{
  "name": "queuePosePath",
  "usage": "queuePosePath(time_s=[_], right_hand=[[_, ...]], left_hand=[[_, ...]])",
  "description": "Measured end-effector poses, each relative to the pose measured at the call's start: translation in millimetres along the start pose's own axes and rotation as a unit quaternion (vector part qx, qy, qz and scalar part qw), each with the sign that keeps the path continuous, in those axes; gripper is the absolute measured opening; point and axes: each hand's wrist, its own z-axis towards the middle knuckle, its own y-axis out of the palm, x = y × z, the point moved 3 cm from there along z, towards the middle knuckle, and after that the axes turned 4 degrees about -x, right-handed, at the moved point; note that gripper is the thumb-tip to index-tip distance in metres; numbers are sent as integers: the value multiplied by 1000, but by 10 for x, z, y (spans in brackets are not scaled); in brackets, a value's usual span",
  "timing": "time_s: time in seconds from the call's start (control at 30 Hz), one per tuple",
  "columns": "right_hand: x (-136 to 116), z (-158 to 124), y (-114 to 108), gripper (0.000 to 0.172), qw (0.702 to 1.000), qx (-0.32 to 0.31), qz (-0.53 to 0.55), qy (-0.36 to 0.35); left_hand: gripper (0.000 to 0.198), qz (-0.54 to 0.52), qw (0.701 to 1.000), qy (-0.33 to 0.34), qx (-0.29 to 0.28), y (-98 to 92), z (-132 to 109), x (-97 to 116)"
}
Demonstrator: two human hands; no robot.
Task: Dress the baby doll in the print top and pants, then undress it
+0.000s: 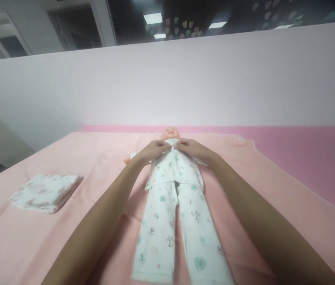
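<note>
A baby doll [171,132] lies on its back with its head at the far end. It wears a white printed baby shirt [175,170] and matching trousers [158,225], whose legs stretch toward me. My left hand [159,147] and my right hand [188,146] meet at the shirt's upper front, just below the doll's chin. The fingers of each hand are pinched on one side of the front opening. Below them, a small snap shows on the front edge. One doll hand [127,161] sticks out at the left.
A pink blanket [102,154] lies under the doll, over a darker pink surface [304,158]. A folded printed cloth [47,192] rests at the left. Behind stands a white wall [185,83], with dark glass [238,16] above it.
</note>
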Motion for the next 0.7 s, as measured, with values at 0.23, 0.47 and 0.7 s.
queuePosePath(time_s=[0.23,0.47,0.7], right_hand=[[20,14,0,35,1000,4,-10,-6],[49,56,-2,30,999,25,-22,-17],[-97,-7,50,25,995,83,-54,28]], left_hand=[[35,-10,1000,-4,-5,-9,-17,22],[35,-11,1000,-9,-1,-12,-31,20],[31,-9,1000,9,4,-10,-5,13]])
